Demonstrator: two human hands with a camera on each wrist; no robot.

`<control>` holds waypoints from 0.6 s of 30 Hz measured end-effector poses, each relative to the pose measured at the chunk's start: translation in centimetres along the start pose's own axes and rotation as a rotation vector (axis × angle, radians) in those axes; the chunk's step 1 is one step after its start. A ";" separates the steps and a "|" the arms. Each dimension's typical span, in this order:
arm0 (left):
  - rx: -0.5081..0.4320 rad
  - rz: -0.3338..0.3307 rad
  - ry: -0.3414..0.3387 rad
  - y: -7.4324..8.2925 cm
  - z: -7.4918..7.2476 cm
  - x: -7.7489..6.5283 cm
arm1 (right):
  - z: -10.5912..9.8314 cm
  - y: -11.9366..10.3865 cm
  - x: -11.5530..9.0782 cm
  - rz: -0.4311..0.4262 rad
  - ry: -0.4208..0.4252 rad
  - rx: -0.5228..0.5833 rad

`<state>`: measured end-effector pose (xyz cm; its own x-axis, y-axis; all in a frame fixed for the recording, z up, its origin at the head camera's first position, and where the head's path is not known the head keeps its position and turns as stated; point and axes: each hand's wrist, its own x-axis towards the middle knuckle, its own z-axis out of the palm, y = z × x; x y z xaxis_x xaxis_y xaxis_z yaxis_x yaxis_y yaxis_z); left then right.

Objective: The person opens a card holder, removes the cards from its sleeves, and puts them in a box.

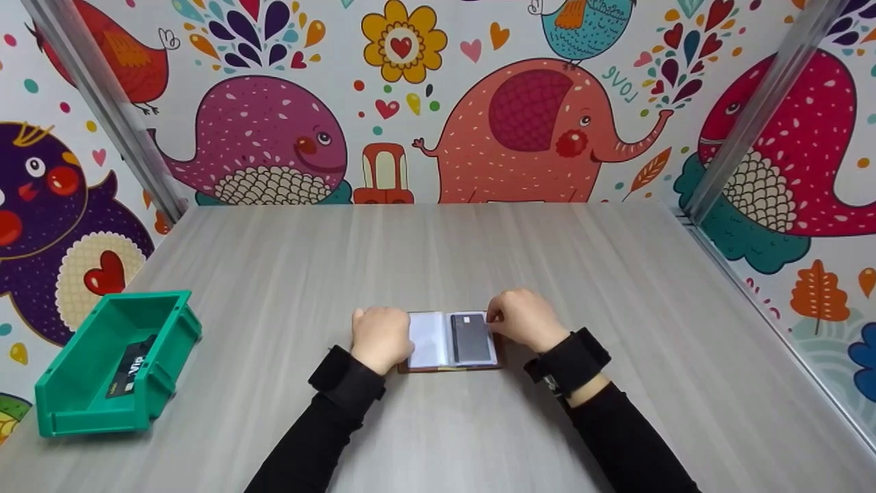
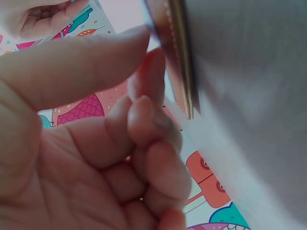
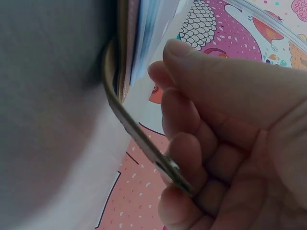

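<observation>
An open card holder [image 1: 429, 339] lies on the table with clear sleeves inside and a brown cover. A dark grey card [image 1: 472, 340] sits in its right-hand sleeve. My left hand [image 1: 381, 337] grips the holder's left edge; in the left wrist view, thumb and forefinger meet at the cover's edge [image 2: 178, 60]. Over by the right page's upper corner is my right hand [image 1: 525, 318], fingers curled, thumb close to the forefinger. From the cover a strap [image 3: 139, 136] with a metal snap bends out, its end lying against the curled fingers of that hand.
At the left of the table stands a green plastic bin [image 1: 75, 370] holding a black card [image 1: 131, 366] marked "VIP". Cartoon-printed walls [image 1: 390, 123] border the table [image 1: 438, 260] at the back and both sides.
</observation>
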<state>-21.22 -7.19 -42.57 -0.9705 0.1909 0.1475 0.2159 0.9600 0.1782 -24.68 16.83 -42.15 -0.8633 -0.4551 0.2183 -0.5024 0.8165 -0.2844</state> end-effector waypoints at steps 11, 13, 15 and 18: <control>0.010 -0.004 0.001 0.1 -0.1 0.1 | 0.3 0.0 0.0 -0.006 -0.026 0.015; 0.016 0.001 0.010 0.2 -0.1 0.0 | 0.3 0.0 0.0 -0.003 -0.024 0.013; 0.024 0.005 0.017 0.2 -0.2 0.0 | 0.4 0.0 0.0 -0.003 -0.020 0.007; 0.029 0.004 0.016 0.2 -0.2 0.0 | 0.5 -0.1 0.0 0.006 -0.018 0.007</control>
<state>-21.13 -7.07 -42.34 -0.9677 0.1915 0.1642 0.2163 0.9649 0.1490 -24.66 16.62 -42.56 -0.8670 -0.4566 0.1996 -0.4974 0.8168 -0.2922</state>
